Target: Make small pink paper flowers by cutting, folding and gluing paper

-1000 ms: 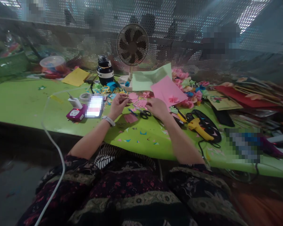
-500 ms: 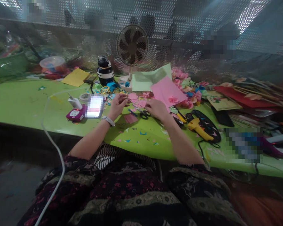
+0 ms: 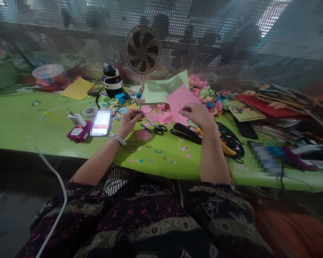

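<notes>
My left hand (image 3: 129,121) hovers over the green table (image 3: 21,122), fingers pinched on something small I cannot make out. My right hand (image 3: 197,114) is raised above the table in front of a pink paper sheet (image 3: 179,98), its fingers pinched, seemingly on a small pink piece. Between the hands lie pink paper cut-outs (image 3: 158,116), black-handled scissors (image 3: 159,128) and a darker pink square (image 3: 144,134). A black stapler-like tool (image 3: 185,133) lies just below my right hand.
A small fan (image 3: 142,50), a black bottle (image 3: 112,81), a light green sheet (image 3: 164,87) and a yellow sheet (image 3: 76,89) stand further back. A phone (image 3: 101,123) and a magenta device (image 3: 76,132) with a white cable sit left. Paper flowers (image 3: 207,93), a yellow glue gun (image 3: 227,147) and red sheets lie right.
My right hand has lifted off the table and moved right and up toward the pink sheet, uncovering the black tool. My left hand has stayed put. The camera view has shifted slightly.
</notes>
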Available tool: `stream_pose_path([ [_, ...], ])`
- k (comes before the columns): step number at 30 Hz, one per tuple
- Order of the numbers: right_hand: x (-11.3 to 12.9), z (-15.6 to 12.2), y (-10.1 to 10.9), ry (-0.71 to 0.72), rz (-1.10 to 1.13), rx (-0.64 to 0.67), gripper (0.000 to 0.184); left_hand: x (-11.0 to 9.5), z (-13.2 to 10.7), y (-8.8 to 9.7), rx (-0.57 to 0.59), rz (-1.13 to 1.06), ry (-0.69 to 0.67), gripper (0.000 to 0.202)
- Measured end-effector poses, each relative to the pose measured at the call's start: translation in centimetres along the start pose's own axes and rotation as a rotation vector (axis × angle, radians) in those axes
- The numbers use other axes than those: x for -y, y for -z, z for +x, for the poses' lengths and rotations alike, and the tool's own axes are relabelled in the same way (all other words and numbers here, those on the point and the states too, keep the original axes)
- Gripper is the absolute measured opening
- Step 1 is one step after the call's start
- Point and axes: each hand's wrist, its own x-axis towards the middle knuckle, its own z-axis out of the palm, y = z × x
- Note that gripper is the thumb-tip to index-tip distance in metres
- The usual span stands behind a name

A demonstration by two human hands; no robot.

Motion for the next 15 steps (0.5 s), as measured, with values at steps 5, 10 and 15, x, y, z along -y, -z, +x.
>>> stream_pose_path([
  [5, -1.6, 0.3, 0.1, -0.030, -0.078, 0.111, 0.020, -0.2, -0.2, 0.0, 0.008, 0.030, 0.003, 0.023],
  [10, -1.6, 0.4, 0.0, -0.059, -0.091, 0.163, 0.020, -0.4, -0.3, 0.1, 0.028, 0.036, 0.023, 0.023],
  [15, -1.1, 0.0, -0.2, -0.068, -0.058, 0.143, 0.014, -0.3, -0.3, 0.1, 0.034, 0.035, 0.020, 0.021],
])
